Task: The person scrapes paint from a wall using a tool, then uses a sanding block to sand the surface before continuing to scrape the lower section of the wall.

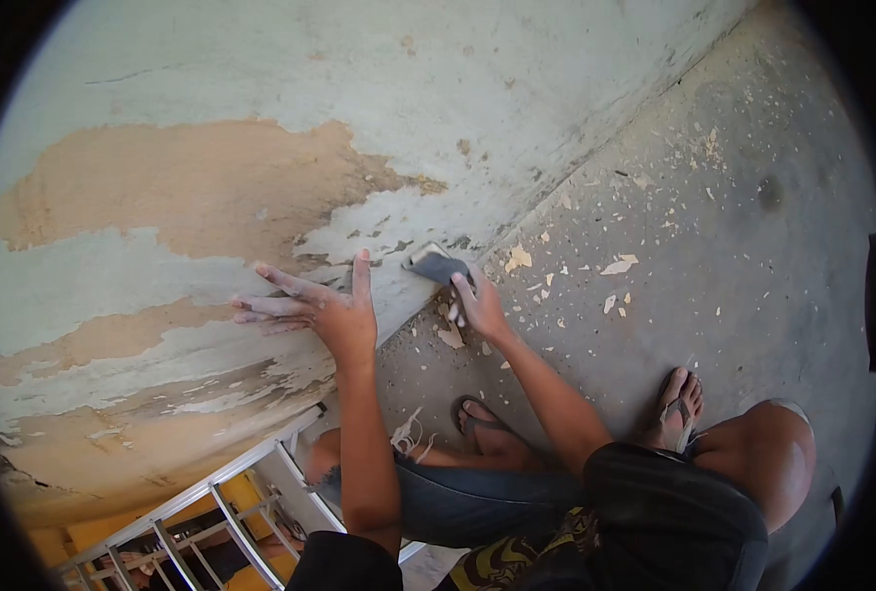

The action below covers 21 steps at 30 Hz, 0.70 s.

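Observation:
My left hand [310, 307] is against the peeling wall [408, 89], fingers spread and dusted whitish, with nothing in its grasp. To its right, my right hand [479, 305] grips a flat, dark grey scraper [438, 264]. The scraper's pale front end lies at the low part of the wall, just above the floor line. Around both hands the pale green paint is broken, and tan patches [202, 182] show through. The lower fingers of my right hand are partly hidden.
Paint flakes [618, 265] litter the grey concrete floor [753, 295]. An aluminium ladder [231, 522] stands at lower left, with part of another person [216, 557] behind its rungs. My feet in flip-flops [676, 404] are near the wall's base.

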Motion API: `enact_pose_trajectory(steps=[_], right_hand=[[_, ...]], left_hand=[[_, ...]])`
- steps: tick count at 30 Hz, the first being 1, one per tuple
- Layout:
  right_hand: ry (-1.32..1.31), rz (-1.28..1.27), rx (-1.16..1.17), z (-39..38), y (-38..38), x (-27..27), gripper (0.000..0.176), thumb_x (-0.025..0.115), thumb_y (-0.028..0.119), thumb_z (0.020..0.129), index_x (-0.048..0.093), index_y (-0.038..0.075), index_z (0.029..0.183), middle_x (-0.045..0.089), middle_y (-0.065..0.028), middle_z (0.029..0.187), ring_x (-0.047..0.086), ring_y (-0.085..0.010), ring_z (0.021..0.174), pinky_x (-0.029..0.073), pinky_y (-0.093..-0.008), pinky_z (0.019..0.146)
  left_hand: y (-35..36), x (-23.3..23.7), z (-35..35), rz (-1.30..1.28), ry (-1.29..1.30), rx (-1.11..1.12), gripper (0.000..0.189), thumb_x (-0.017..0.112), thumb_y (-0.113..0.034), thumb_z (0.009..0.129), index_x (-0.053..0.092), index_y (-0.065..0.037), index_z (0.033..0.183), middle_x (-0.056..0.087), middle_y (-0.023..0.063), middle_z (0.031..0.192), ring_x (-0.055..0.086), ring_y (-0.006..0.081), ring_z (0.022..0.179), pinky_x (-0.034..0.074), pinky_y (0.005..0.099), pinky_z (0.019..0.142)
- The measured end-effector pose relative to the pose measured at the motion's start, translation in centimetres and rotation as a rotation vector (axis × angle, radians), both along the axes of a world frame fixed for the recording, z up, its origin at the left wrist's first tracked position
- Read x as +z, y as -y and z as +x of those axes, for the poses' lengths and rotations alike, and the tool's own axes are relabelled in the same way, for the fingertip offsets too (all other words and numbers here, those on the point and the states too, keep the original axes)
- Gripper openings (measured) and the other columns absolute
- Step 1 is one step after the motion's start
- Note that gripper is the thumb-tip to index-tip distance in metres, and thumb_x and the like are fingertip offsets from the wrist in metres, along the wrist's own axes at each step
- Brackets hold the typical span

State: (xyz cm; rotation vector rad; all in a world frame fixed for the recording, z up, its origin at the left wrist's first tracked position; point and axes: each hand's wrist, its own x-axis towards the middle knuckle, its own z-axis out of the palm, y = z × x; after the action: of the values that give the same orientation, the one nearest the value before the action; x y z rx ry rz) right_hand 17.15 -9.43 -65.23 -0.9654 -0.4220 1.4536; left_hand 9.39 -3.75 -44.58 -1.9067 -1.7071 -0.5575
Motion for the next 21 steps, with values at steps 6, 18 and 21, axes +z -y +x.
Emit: enact_pose_trajectory(steps=[6, 18, 21], right_hand=[[0.067, 0.041, 0.040, 0.0, -0.8, 2.6, 0.032, 0.049, 0.032, 0.104, 0.053, 0.002, 0.114, 0.056, -0.0046, 0.067, 0.060, -0.0126, 0.049, 0.045, -0.0262, 0.041], [0.099, 0.048, -0.050, 0.6, -0.9, 4.1, 0.036, 0.053, 0.033, 0.102, 0.057, 0.001, 0.118, 0.059, -0.0064, 0.058, 0.059, -0.0129, 0.047, 0.045, -0.0275, 0.043], [0.069, -0.009, -0.015, 0.1, 0.0, 1.6, 0.038, 0.054, 0.034, 0.102, 0.056, 0.001, 0.121, 0.060, -0.0061, 0.059, 0.059, -0.0122, 0.047, 0.046, -0.0278, 0.044]], left_hand=[[0.2, 0.1, -0.1, -0.030, 0.018, 0.027, 0.133, 0.075, -0.064, 0.075, -0.017, -0.012, 0.156, -0.033, 0.0341, 0.150, -0.030, 0.0605, 0.135, -0.001, 0.0811, 0.101], [0.3, 0.0, -0.2, -0.021, 0.000, 0.001, 0.127, 0.069, -0.067, 0.078, -0.015, -0.012, 0.156, -0.033, 0.0334, 0.151, -0.029, 0.0595, 0.136, -0.001, 0.0813, 0.100], [0.2, 0.1, -0.3, -0.006, 0.002, 0.002, 0.126, 0.068, -0.067, 0.079, -0.015, -0.013, 0.156, -0.032, 0.0336, 0.151, -0.030, 0.0592, 0.136, -0.001, 0.0811, 0.100]])
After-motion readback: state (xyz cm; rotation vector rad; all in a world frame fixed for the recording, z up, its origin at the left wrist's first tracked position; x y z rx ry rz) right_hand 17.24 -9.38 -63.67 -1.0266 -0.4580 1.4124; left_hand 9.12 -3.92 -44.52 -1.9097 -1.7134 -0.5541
